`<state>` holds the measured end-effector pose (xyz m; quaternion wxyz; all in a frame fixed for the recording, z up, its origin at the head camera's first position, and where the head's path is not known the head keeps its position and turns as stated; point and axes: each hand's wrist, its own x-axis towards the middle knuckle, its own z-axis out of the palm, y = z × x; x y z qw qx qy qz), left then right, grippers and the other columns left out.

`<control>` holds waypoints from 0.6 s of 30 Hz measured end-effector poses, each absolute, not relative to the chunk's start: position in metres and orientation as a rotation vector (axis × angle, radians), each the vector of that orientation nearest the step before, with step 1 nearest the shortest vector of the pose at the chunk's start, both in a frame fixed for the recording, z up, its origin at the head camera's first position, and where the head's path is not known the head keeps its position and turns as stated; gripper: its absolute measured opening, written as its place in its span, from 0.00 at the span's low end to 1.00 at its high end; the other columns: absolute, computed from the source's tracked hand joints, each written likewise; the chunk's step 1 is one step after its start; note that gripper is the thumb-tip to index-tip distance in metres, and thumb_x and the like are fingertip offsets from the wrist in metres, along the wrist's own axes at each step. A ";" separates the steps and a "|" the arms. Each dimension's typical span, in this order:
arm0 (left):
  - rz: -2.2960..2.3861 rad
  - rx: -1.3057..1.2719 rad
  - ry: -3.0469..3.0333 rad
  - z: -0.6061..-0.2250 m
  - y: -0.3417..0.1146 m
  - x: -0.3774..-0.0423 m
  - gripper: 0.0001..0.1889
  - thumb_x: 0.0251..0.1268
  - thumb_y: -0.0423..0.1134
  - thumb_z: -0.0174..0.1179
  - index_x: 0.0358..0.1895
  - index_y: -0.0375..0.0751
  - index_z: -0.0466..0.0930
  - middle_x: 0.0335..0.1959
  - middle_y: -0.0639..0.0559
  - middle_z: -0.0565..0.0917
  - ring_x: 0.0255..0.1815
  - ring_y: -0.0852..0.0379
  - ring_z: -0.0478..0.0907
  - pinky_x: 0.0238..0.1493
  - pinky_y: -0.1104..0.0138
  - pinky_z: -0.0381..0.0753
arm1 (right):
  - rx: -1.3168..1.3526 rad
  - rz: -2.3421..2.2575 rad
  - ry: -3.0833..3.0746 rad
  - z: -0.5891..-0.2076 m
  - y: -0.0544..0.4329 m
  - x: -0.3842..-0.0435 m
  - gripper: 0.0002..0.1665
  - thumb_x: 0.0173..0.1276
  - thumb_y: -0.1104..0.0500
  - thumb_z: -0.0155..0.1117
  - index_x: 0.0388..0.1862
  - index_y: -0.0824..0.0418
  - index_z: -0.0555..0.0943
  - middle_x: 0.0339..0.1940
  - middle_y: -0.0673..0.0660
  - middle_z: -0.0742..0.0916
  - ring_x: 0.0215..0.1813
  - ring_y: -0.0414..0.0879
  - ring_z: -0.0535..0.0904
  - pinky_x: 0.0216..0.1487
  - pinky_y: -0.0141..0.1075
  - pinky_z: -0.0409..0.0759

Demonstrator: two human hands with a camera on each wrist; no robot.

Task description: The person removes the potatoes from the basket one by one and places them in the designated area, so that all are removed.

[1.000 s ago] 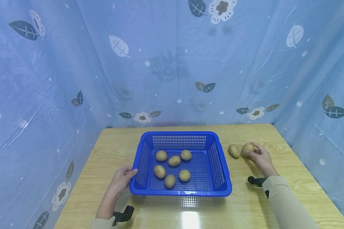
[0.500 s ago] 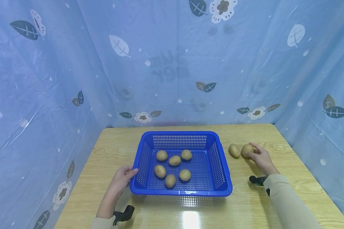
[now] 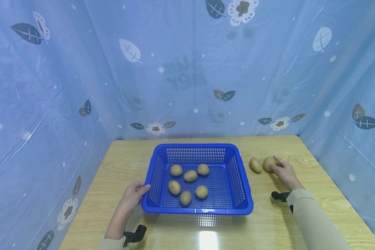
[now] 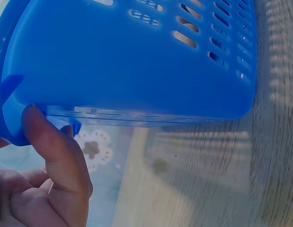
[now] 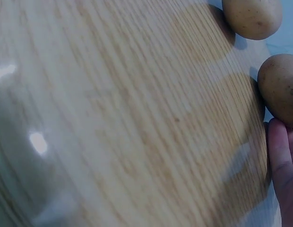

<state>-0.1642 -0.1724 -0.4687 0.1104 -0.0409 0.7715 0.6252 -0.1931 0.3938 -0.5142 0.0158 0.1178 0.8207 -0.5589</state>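
Observation:
A blue plastic basket (image 3: 196, 210) with slotted walls stands on the table, several potatoes (image 3: 190, 175) lying apart on its floor. At its left side my left hand (image 3: 134, 194) grips the rim, thumb on top; the left wrist view has the thumb (image 4: 56, 151) against the blue wall. To the right of the basket, my right hand (image 3: 285, 173) holds a potato (image 3: 269, 164) from its right side, thumb and fingers around it. A second loose potato (image 3: 255, 165) lies just left of that one. In the right wrist view the fingers are mostly cut off.
The wooden table (image 3: 128, 152) extends around the basket. Blue patterned curtains (image 3: 187, 76) enclose it at the back and both sides. A black wrist-worn mount (image 3: 135, 234) sits on the left wrist and another (image 3: 279, 196) on the right.
The potato at my right hand has shifted very slightly left, closer to its neighbour. My left hand and the basket keep their places.

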 end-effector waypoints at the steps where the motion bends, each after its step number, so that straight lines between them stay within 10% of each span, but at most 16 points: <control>1: 1.837 -0.123 2.268 -0.469 -0.172 -0.164 0.18 0.72 0.38 0.50 0.54 0.25 0.71 0.41 0.36 0.84 0.38 0.46 0.84 0.37 0.62 0.86 | 0.365 -1.739 2.551 -0.514 0.394 -0.193 0.42 0.74 0.48 0.49 0.76 0.63 0.43 0.70 0.78 0.58 0.69 0.66 0.59 0.48 0.20 0.77; 18: 1.835 -0.121 2.281 -0.470 -0.172 -0.163 0.17 0.72 0.38 0.50 0.53 0.25 0.71 0.40 0.36 0.84 0.38 0.46 0.84 0.37 0.62 0.86 | 0.391 -1.627 2.498 -0.508 0.398 -0.195 0.43 0.75 0.43 0.42 0.76 0.63 0.38 0.72 0.79 0.51 0.69 0.71 0.58 0.68 0.55 0.65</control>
